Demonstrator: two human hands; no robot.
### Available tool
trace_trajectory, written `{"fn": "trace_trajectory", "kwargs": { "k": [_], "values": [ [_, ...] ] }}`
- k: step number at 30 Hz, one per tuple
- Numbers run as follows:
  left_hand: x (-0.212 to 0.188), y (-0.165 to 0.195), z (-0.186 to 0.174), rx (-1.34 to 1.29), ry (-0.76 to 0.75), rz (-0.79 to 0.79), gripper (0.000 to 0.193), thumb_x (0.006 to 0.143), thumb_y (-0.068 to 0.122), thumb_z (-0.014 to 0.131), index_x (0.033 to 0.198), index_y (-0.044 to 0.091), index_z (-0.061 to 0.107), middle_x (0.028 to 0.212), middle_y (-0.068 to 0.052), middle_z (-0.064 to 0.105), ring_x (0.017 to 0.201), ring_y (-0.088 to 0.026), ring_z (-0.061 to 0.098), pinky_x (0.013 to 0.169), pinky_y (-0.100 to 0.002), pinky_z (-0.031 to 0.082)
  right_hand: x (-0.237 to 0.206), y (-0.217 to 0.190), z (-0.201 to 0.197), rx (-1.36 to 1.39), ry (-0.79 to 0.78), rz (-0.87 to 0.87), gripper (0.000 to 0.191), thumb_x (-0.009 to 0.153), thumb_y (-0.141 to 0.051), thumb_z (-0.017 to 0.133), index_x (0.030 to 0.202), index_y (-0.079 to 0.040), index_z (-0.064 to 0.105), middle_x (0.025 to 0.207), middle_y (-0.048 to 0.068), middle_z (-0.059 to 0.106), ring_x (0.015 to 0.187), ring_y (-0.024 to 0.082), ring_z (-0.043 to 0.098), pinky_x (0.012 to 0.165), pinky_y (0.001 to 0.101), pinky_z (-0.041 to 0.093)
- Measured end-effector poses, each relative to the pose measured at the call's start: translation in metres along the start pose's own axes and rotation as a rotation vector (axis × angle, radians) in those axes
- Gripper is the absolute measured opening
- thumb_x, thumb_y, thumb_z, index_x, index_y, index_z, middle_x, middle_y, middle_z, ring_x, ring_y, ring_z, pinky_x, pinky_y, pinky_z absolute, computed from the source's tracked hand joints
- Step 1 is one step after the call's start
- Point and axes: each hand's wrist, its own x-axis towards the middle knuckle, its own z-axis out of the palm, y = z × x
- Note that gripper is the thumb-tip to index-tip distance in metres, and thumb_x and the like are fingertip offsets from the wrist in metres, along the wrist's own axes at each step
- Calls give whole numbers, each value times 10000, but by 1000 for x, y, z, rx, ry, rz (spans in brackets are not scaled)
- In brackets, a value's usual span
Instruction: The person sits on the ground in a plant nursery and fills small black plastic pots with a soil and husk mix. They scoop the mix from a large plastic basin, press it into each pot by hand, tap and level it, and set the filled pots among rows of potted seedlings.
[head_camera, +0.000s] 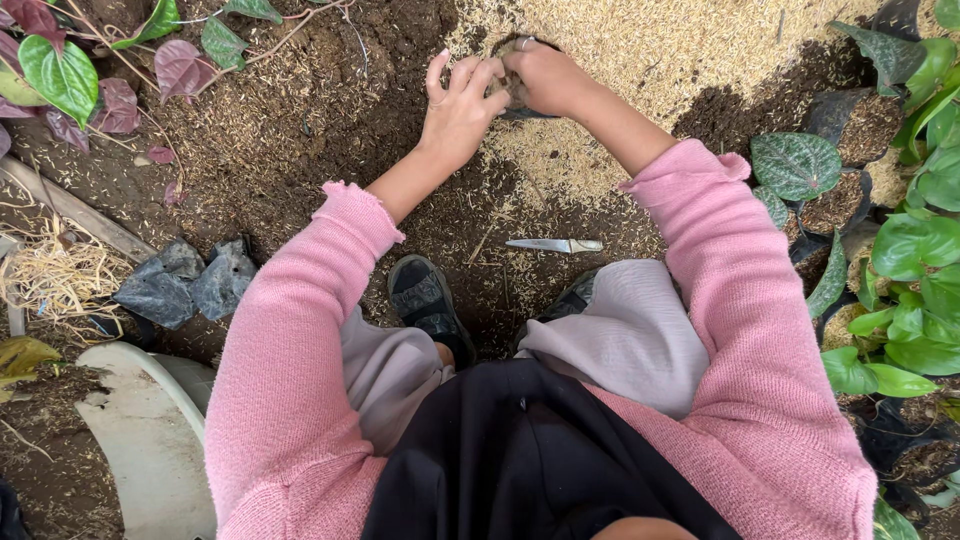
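Both my hands reach forward over a small black planting bag (524, 108) standing at the edge of a pale heap of rice husks (650, 50). My left hand (460, 105) touches the bag's near side with fingers spread and curled. My right hand (545, 78) is pressed onto the husk-and-soil filling in the bag's mouth, fingers closed over it. Most of the bag is hidden beneath my hands. A small knife (555, 245) lies on the soil between the bag and my knees, untouched.
Filled black bags with green heart-shaped plants (800, 165) stand along the right. Empty crumpled black bags (185, 285) lie at left beside dry straw (55, 275). Purple and green leaves (60, 75) fill the top left. A white plastic seat (150, 430) is bottom left.
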Motion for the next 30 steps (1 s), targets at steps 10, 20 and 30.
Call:
{"fn": "trace_trajectory", "kwargs": {
  "k": [10,20,30],
  "values": [
    [-1,0,5,-37,-9,17,106,868,150,761,941,208,711,1358,8,526,1373,-230,427,1198,-562,105,-8,-1,11,-166,-166,125,505,772,-68,789,1259,-81,654,1154,222,638,948,394,685,784,481,567],
    [-2,0,-1,27,-35,36,139,852,120,717,925,238,706,1337,23,525,1365,-198,427,1203,-543,104,6,-1,21,-241,-142,134,483,811,-124,752,1269,-126,596,1180,224,610,998,406,680,818,475,572],
    [4,3,-3,-40,-34,-18,108,867,144,711,951,213,715,1346,11,536,1358,-218,445,1212,-558,117,3,-12,17,-482,-45,137,438,822,-102,727,1252,-67,651,1097,236,640,953,371,697,686,440,596]
  ]
}}
